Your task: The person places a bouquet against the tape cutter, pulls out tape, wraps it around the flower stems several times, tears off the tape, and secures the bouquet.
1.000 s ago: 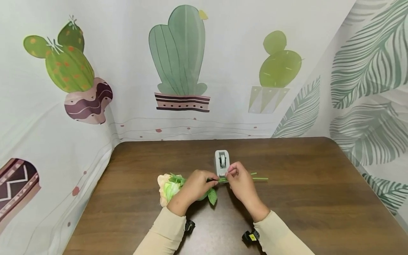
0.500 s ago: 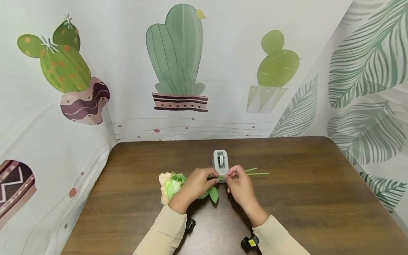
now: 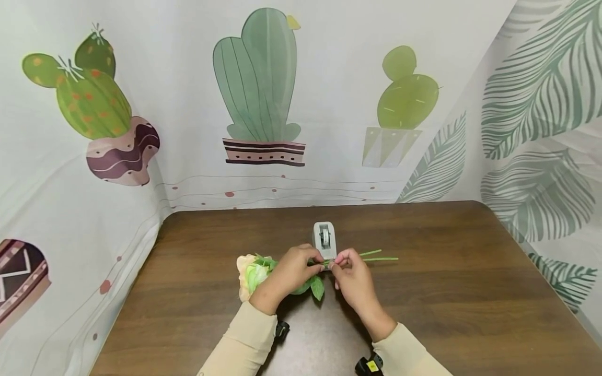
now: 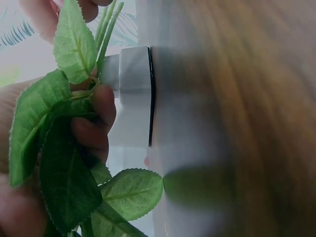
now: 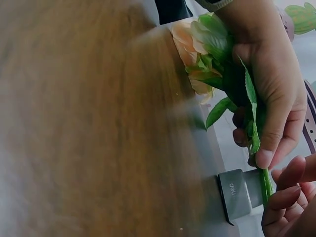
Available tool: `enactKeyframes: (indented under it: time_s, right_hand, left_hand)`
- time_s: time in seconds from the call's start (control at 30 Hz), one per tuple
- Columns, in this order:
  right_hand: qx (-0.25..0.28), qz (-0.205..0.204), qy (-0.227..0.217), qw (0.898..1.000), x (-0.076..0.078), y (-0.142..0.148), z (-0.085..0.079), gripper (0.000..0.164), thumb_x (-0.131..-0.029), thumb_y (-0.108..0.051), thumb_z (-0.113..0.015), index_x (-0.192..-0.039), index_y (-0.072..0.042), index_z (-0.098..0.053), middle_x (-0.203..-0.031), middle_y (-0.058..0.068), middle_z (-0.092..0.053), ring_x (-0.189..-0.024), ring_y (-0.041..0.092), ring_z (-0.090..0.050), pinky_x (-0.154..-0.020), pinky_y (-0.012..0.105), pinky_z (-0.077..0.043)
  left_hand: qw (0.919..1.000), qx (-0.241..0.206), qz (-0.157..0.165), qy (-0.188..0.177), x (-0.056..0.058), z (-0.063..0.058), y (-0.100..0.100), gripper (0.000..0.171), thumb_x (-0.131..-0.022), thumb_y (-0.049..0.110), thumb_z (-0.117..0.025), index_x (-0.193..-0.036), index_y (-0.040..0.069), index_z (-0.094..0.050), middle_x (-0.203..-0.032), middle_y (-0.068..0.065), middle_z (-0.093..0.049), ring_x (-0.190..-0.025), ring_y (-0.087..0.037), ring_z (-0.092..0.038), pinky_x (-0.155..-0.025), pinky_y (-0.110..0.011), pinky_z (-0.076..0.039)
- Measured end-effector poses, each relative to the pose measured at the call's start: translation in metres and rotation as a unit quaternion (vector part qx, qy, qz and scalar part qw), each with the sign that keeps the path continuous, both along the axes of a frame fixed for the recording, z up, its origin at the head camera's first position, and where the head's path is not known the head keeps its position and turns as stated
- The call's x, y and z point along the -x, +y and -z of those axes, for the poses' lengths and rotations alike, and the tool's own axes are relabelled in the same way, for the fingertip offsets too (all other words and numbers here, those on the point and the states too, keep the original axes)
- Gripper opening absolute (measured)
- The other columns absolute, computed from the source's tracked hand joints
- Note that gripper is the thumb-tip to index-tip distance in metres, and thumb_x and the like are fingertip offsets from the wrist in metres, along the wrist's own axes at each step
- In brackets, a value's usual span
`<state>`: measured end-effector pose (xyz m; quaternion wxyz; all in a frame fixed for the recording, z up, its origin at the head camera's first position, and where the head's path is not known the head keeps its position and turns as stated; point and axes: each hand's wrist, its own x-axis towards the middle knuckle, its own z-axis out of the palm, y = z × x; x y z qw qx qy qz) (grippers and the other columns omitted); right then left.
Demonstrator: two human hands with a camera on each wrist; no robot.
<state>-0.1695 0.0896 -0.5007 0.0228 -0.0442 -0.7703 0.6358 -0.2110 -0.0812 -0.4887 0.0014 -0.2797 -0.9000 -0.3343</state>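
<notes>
Artificial flowers (image 3: 251,277) with peach and pale green petals lie sideways under my left hand (image 3: 293,269), which grips their green stems between thumb and fingers. In the left wrist view, serrated leaves (image 4: 69,170) hang around that hand. Close by on the right, my right hand (image 3: 355,277) pinches the stems (image 3: 383,258) with its fingertips, and the stem ends stick out beyond it. Whether tape is between those fingertips is too small to tell. Just behind both hands stands a grey-white tape dispenser (image 3: 324,240), its front partly hidden by the fingers and stems.
The brown wooden table (image 3: 461,292) stretches out on both sides of the hands. At its back edge hangs a white cloth (image 3: 338,104) printed with cacti and leaves. Dark wrist camera mounts (image 3: 369,364) sit by the sleeves.
Both hands stay close together by the dispenser with small finger movements. The free stem ends have risen slightly and spread apart. The whole head view has shifted a little.
</notes>
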Motion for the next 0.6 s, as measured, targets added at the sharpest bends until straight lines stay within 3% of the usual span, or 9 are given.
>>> enactKeyframes:
  time_s: [0.6]
  right_hand:
    - [0.036,0.023,-0.006,0.999,-0.011,-0.005,0.006,0.015,-0.09,-0.001,-0.07,-0.095,-0.001,-0.056,-0.085,0.012,-0.062,-0.045,0.009,-0.046,-0.045,0.02,-0.039]
  left_hand:
    - [0.9999,0.01,0.001,-0.001,0.003,0.002,0.003,0.008,-0.089,0.016,-0.077,-0.092,0.009,-0.075,-0.097,-0.002,-0.076,-0.092,-0.015,-0.07,-0.083,-0.03,-0.057]
